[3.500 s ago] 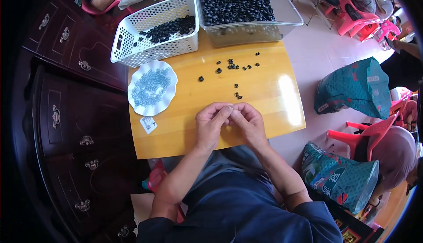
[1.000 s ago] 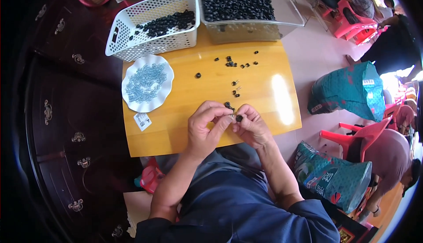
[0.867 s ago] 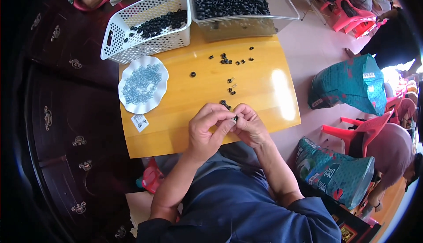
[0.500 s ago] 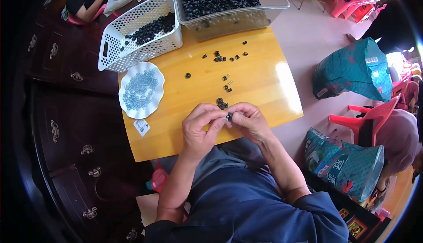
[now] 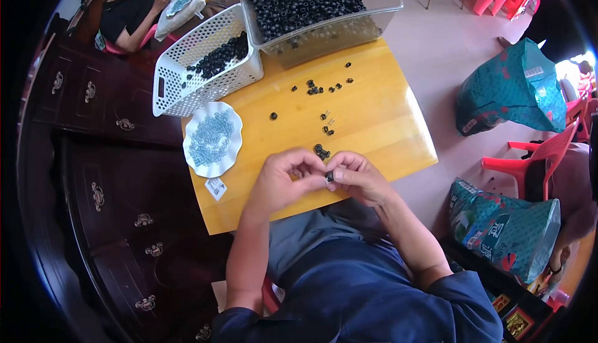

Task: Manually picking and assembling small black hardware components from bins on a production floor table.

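Just over the near edge of the wooden table (image 5: 261,209), my two hands meet fingertip to fingertip. My right hand (image 5: 364,181) pinches a small round black plastic part (image 5: 329,176) between thumb and fingers. The thumb and index finger of my left hand (image 5: 283,178) close on the same part from the other side. Whether a tiny clear piece is also held there, I cannot tell. A small cluster of black parts (image 5: 321,151) lies just beyond my fingertips. Farther off are several scattered black parts (image 5: 314,89), with tiny clear pieces (image 5: 331,121) among them.
At the left, a scalloped white plate (image 5: 233,147) holds many clear bluish pieces, beside a small white label (image 5: 216,188). A white perforated basket (image 5: 212,91) and a clear bin (image 5: 299,47) hold black parts. Dark drawers, teal bags (image 5: 498,97), a red chair (image 5: 545,162) and other people surround the table.
The view has shifted slightly, so the table sits a little lower and to the right. My left fingers have changed their grip at the black part, with the hand more spread behind the pinch.
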Motion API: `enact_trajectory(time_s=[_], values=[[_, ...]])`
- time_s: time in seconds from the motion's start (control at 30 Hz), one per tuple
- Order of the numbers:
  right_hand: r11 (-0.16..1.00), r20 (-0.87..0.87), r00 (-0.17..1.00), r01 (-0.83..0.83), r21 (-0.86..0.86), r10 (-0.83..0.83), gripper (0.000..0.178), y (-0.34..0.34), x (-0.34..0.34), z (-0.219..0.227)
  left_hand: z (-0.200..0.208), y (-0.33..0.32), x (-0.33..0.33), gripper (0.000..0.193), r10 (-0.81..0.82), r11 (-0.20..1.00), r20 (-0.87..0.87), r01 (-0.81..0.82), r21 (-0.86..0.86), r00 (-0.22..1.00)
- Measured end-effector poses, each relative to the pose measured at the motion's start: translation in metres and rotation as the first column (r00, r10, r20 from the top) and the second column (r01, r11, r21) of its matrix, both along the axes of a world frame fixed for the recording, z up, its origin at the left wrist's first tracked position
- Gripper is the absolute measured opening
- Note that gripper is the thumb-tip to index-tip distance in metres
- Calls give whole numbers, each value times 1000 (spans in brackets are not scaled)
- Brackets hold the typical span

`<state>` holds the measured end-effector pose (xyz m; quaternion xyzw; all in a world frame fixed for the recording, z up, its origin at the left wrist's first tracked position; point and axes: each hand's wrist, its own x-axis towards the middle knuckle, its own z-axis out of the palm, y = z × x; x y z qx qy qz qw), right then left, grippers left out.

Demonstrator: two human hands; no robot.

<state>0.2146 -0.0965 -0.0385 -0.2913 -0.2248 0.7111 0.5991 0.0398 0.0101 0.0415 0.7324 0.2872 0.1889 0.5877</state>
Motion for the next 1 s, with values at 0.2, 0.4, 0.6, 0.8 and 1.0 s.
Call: enact_trajectory(time_s=[0.2,0.4,0.6,0.8,1.0], values=[[999,-221,975,21,-46,-31,24,3,6,4,-10,71,23,16,347,806,-191,-188,562,918],[990,-253,964,54,-128,-85,24,5,6,1,-43,120,48,27,356,550,-218,-15,835,909],[992,-275,958,46,-113,-76,24,6,6,1,-60,134,61,16,356,473,-277,84,877,893],[992,-303,950,34,-119,-69,23,6,6,1,-52,132,63,8,326,411,-337,189,892,883],[992,-335,939,44,-122,-82,22,5,10,4,-14,75,40,7,318,777,-140,-173,606,938]])
